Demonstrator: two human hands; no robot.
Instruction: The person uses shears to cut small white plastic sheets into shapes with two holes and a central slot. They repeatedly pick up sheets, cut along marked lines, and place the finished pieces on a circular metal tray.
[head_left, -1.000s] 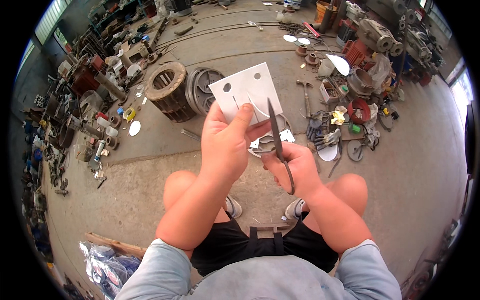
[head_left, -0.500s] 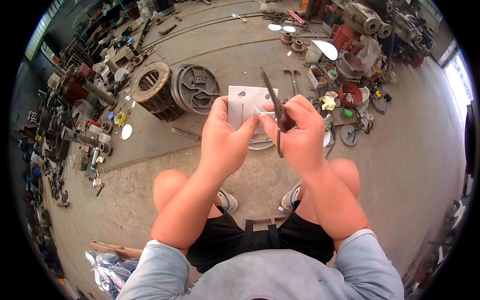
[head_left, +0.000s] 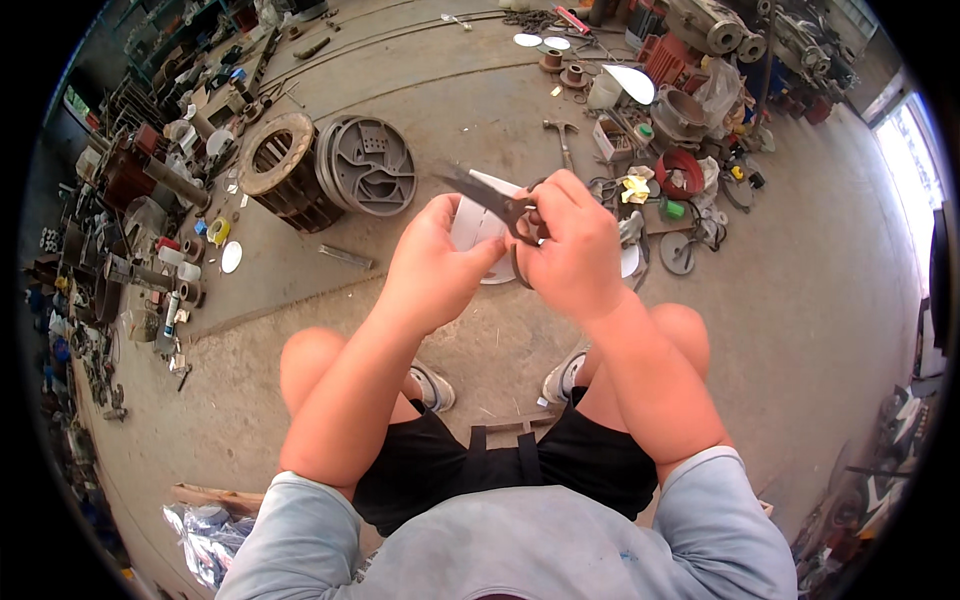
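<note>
And here is the white sheet (head_left: 466, 228), up in the air in front of the knees, between the two hands; the left hand (head_left: 437, 262) is the nearer, right on it, pinching its near left part with the thumb on top and the fingers out of sight behind; the right hand (head_left: 573, 245) sits on the other side, fingers curled round the handles of the scissors (head_left: 493, 198); from that hand the sheet lies to the left, and the blades run their long axis leftward and away from the body, slantwise across the sheet's far part; whether they are parted I cannot tell, the tips are blurred; the sheet looks thin, flat and pale, a faint line on its face, its far corner peeping out beyond the dark blades.
</note>
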